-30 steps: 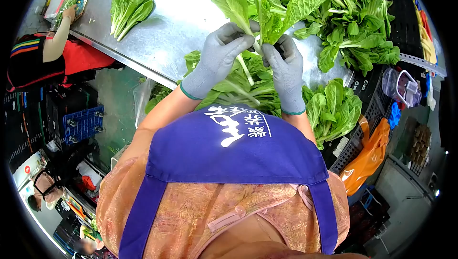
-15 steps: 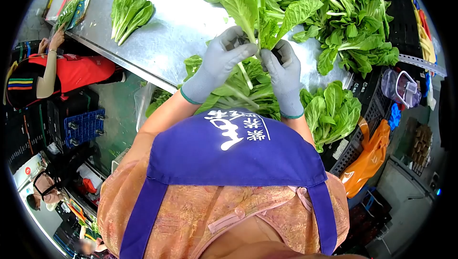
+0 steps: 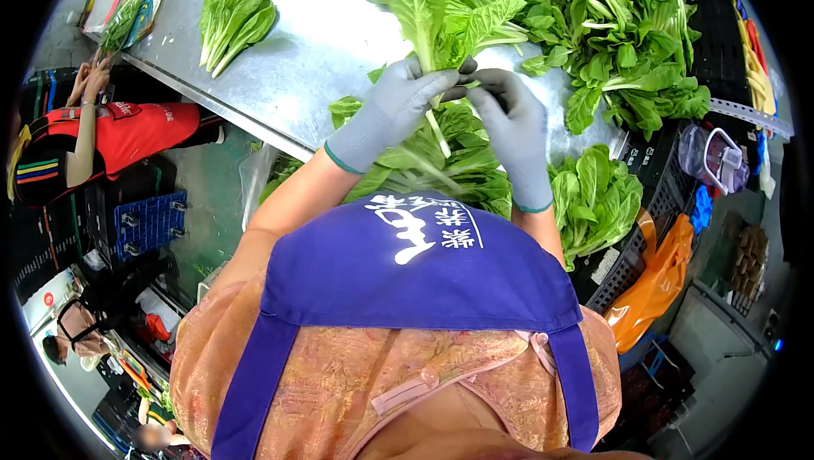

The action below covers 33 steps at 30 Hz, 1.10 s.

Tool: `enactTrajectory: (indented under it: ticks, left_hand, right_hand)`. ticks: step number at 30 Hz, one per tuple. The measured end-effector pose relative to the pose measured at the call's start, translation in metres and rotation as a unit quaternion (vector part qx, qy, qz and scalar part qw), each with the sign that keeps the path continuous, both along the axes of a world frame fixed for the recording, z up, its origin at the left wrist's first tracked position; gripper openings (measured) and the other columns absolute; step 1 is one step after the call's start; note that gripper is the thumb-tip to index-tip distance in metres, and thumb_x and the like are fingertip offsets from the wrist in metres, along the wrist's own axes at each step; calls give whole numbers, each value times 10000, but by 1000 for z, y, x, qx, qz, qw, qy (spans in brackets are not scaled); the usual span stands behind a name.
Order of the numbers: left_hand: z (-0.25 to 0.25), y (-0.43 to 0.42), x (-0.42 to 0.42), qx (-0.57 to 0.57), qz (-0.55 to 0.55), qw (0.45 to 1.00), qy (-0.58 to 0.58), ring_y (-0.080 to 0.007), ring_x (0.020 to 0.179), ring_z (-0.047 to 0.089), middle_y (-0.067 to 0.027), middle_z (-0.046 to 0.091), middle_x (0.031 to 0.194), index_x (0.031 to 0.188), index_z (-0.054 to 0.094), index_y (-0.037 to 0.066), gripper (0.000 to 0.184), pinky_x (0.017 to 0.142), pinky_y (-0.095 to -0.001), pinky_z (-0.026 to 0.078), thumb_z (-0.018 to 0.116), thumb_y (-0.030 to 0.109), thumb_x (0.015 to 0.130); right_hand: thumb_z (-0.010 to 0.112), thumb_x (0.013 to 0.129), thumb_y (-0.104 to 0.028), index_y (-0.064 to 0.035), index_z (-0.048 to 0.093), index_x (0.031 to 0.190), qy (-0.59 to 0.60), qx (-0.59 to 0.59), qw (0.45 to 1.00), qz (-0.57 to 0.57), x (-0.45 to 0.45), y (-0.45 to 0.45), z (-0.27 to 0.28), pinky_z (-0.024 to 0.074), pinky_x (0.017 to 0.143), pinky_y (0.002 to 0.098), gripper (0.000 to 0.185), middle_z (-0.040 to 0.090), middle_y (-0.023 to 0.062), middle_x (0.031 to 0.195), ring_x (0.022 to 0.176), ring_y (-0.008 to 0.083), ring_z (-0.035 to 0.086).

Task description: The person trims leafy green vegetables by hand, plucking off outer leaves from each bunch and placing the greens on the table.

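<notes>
My left hand (image 3: 394, 108), in a grey glove, is closed round the stalk end of a bunch of leafy greens (image 3: 420, 15), its leaves pointing away from me. Close beside it, my gloved right hand (image 3: 515, 129) has its fingers bent in a pinch at the base of the bunch. A small bit of green stalk (image 3: 475, 83) shows at its fingertips. Under both hands lie more loose greens (image 3: 445, 159), partly hidden by the gloves and my purple apron (image 3: 407, 282).
A large heap of greens (image 3: 619, 36) covers the metal table's (image 3: 314, 61) right side. Another bunch (image 3: 236, 26) lies at its left. Greens (image 3: 593, 197) sit by a black crate (image 3: 615, 278) at right. A person in a red apron (image 3: 127, 133) works at the far left.
My right hand has moved slightly right, away from the bunch's leaves, with its fingers more curled. The held bunch has shifted a little left in my left hand.
</notes>
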<state>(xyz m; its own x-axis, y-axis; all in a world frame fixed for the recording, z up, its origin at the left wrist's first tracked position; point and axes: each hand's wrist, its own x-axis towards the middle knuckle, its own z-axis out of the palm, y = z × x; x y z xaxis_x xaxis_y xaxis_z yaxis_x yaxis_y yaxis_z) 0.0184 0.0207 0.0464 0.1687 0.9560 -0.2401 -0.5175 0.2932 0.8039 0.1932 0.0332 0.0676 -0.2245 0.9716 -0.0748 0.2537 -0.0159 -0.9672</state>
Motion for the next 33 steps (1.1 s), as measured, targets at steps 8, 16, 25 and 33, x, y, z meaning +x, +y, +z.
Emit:
enactTrajectory:
  ticks: [8, 16, 25, 33]
  left_hand:
    - [-13, -3, 5, 22, -55, 994, 94, -151, 950, 666, -90, 694, 1041, 1137, 637, -80, 302, 857, -302, 543, 596, 150, 946]
    - [-12, -3, -4, 23, -136, 953, 271, -161, 919, 678, -102, 707, 1010, 1137, 635, -78, 288, 843, -291, 548, 572, 123, 940]
    - [-29, -3, -59, 0, 25, 998, 64, -132, 809, 594, -153, 642, 1143, 1162, 588, -4, 254, 729, -301, 488, 617, 89, 928]
    - [-24, -1, -57, -23, 12, 999, -25, -145, 839, 603, -147, 643, 1104, 1127, 590, -41, 294, 758, -305, 497, 576, 220, 992]
  right_hand:
    - [689, 812, -110, -41, 670, 1008, -140, 272, 952, 8, -16, 21, 35, 511, 691, 352, 208, 621, 121, 929, 793, 274, 629]
    - [677, 803, -80, -20, 634, 919, -93, 295, 951, 30, -14, 26, 12, 500, 688, 346, 137, 623, 99, 867, 776, 251, 612]
    - [672, 878, -218, -62, 667, 993, -122, 62, 925, 354, 54, 31, -14, 516, 753, 345, 193, 666, 132, 907, 826, 256, 653]
    - [592, 857, -185, -145, 658, 1065, -490, 268, 829, 35, 48, 136, -96, 512, 852, 443, 222, 653, 146, 1064, 1020, 342, 611]
